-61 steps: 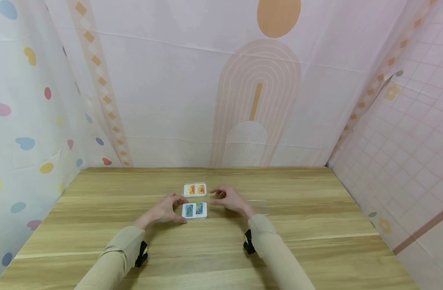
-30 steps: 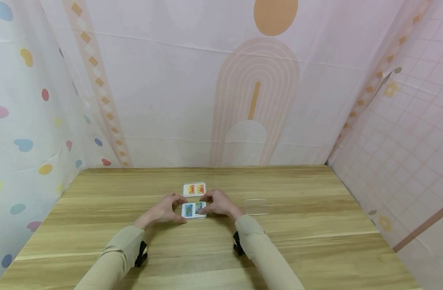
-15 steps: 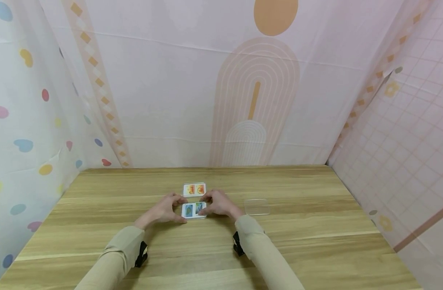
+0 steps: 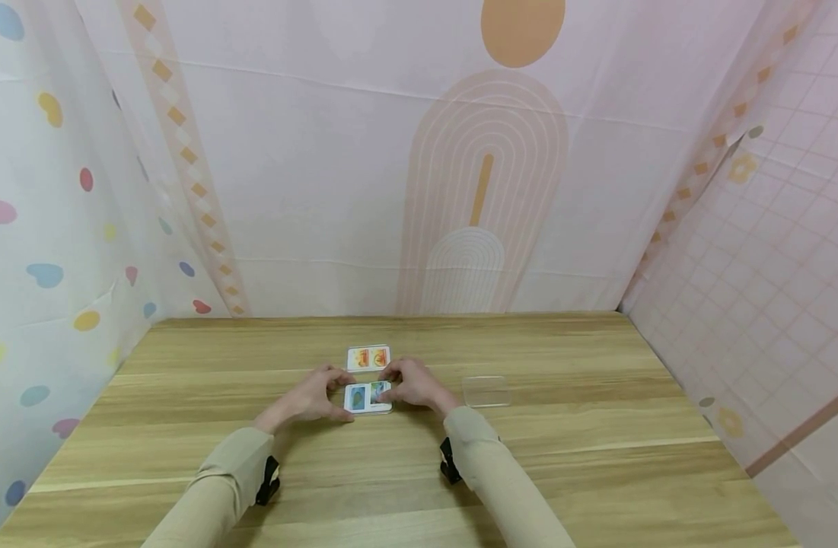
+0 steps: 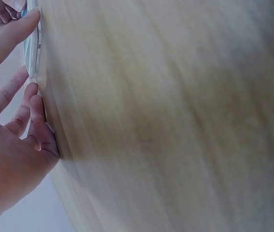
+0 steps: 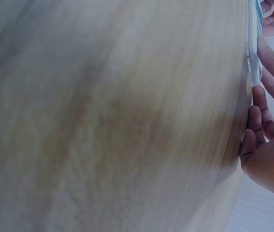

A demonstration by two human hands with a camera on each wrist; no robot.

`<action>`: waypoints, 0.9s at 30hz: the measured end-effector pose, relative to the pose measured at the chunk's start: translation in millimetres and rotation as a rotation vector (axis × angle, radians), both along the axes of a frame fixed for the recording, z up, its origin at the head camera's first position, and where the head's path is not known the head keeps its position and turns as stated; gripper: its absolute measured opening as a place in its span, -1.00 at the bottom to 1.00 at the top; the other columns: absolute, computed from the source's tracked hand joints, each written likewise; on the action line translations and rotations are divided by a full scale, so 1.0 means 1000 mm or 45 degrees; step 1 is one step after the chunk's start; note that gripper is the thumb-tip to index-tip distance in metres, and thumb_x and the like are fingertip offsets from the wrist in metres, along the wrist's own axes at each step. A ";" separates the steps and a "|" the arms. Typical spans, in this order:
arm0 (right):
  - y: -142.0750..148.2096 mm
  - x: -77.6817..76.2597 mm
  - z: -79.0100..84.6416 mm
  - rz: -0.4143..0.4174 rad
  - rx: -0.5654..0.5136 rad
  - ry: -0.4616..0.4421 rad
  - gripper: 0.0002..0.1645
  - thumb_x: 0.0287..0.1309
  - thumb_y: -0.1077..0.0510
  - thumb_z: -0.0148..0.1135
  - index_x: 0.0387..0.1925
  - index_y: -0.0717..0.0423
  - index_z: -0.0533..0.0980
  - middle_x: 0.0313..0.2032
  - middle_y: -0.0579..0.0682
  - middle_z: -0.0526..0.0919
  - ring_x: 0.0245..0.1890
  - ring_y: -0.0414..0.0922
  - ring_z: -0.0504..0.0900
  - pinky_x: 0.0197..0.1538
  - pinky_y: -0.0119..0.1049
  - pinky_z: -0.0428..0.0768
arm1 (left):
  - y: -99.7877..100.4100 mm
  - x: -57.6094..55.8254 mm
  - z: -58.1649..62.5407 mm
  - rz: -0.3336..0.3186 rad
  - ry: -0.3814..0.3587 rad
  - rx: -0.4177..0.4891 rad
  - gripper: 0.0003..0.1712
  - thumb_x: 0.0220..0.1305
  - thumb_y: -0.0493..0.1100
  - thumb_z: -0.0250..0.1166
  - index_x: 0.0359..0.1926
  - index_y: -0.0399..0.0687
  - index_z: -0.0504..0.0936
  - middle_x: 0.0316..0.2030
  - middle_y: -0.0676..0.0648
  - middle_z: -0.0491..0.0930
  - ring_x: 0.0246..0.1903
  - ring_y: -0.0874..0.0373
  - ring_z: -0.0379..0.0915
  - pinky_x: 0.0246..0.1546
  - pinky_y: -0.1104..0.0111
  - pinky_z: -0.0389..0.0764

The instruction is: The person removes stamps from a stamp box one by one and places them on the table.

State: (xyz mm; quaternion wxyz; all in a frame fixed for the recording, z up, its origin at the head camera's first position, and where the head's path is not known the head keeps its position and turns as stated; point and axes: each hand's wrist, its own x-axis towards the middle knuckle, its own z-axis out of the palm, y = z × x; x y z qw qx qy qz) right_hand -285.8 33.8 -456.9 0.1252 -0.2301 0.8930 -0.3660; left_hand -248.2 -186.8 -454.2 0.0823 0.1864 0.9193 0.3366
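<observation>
Blue-pictured card [image 4: 364, 399], right grip [image 4: 416, 383] now on its end, earlier apart

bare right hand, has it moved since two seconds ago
Yes: the bare right hand has moved left, away from the clear rectangular plastic-looking piece.

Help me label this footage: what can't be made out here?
Head: right image on the white rectangular card with blue-green images, partly hidden by the person's right grip.
Head: details on the white rectangular card with orange images, too small.
Left wrist: the blue-green card, cut off by the top edge.
Right wrist: grain of the brown wooden tabletop, blurred.
</observation>
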 end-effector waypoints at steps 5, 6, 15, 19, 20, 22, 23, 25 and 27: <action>0.000 0.000 0.001 0.001 0.003 0.001 -0.65 -0.06 0.12 0.46 -0.19 0.13 0.61 -0.20 -0.03 0.61 -0.21 -0.20 0.46 -0.06 -0.33 0.45 | 0.000 0.000 0.000 -0.002 0.007 -0.007 -0.30 -0.19 -0.08 0.57 0.03 -0.21 0.55 -0.06 -0.21 0.45 -0.08 -0.05 0.39 -0.03 0.03 0.46; -0.001 0.001 0.002 0.003 0.004 0.002 -0.65 -0.06 0.12 0.46 -0.19 0.14 0.61 -0.20 -0.03 0.61 -0.21 -0.20 0.46 -0.06 -0.33 0.46 | 0.000 0.000 0.000 -0.003 0.009 -0.006 -0.30 -0.19 -0.08 0.57 0.03 -0.21 0.55 -0.06 -0.21 0.45 -0.09 -0.05 0.39 -0.04 0.03 0.46; -0.002 0.003 0.007 -0.013 0.027 -0.005 -0.65 -0.03 0.13 0.45 -0.17 0.16 0.62 -0.19 -0.01 0.61 -0.21 -0.21 0.46 -0.06 -0.31 0.47 | 0.001 0.000 0.001 0.004 0.012 -0.009 -0.31 -0.18 -0.07 0.57 0.02 -0.19 0.56 -0.07 -0.21 0.44 -0.09 -0.05 0.39 -0.04 0.05 0.45; -0.002 0.004 0.007 -0.025 0.011 -0.008 -0.65 -0.05 0.14 0.45 -0.17 0.15 0.62 -0.21 -0.01 0.61 -0.23 -0.21 0.45 -0.08 -0.32 0.46 | 0.000 0.000 0.001 0.009 -0.004 -0.008 -0.31 -0.18 -0.08 0.57 0.03 -0.20 0.55 -0.06 -0.20 0.45 -0.09 -0.04 0.38 -0.03 0.04 0.45; -0.002 0.005 0.007 -0.027 0.001 -0.009 -0.66 -0.04 0.15 0.45 -0.17 0.15 0.62 -0.22 -0.01 0.60 -0.24 -0.21 0.44 -0.09 -0.33 0.45 | 0.000 0.000 0.001 0.009 -0.007 -0.006 -0.30 -0.18 -0.08 0.57 0.03 -0.20 0.55 -0.06 -0.20 0.44 -0.09 -0.04 0.37 -0.03 0.04 0.45; -0.002 0.005 0.006 -0.034 -0.027 -0.009 -0.68 -0.04 0.17 0.44 -0.19 0.15 0.62 -0.25 -0.02 0.59 -0.25 -0.21 0.43 -0.11 -0.35 0.44 | 0.000 0.000 0.001 0.007 -0.010 -0.002 -0.30 -0.18 -0.09 0.57 0.04 -0.21 0.55 -0.06 -0.20 0.44 -0.08 -0.04 0.37 -0.03 0.03 0.45; -0.002 0.005 0.006 -0.038 -0.046 -0.011 -0.70 -0.03 0.19 0.44 -0.19 0.15 0.62 -0.26 -0.01 0.59 -0.26 -0.21 0.42 -0.12 -0.35 0.43 | 0.000 0.000 0.001 0.007 -0.011 -0.002 -0.30 -0.18 -0.09 0.57 0.04 -0.21 0.55 -0.06 -0.20 0.44 -0.08 -0.04 0.37 -0.03 0.03 0.45; -0.003 0.005 0.005 -0.051 -0.071 -0.007 -0.73 -0.02 0.21 0.42 -0.21 0.15 0.62 -0.28 -0.02 0.58 -0.28 -0.22 0.42 -0.14 -0.38 0.42 | 0.000 0.000 0.000 0.007 -0.009 -0.006 -0.30 -0.19 -0.09 0.57 0.04 -0.20 0.55 -0.05 -0.21 0.45 -0.08 -0.04 0.38 -0.03 0.02 0.46; -0.003 0.005 0.004 -0.066 -0.100 -0.006 -0.77 0.00 0.22 0.41 -0.24 0.15 0.62 -0.30 -0.03 0.58 -0.29 -0.23 0.42 -0.16 -0.40 0.41 | 0.000 0.000 0.000 0.008 -0.007 -0.011 -0.30 -0.19 -0.08 0.57 0.04 -0.19 0.55 -0.04 -0.21 0.45 -0.08 -0.05 0.38 -0.02 0.02 0.46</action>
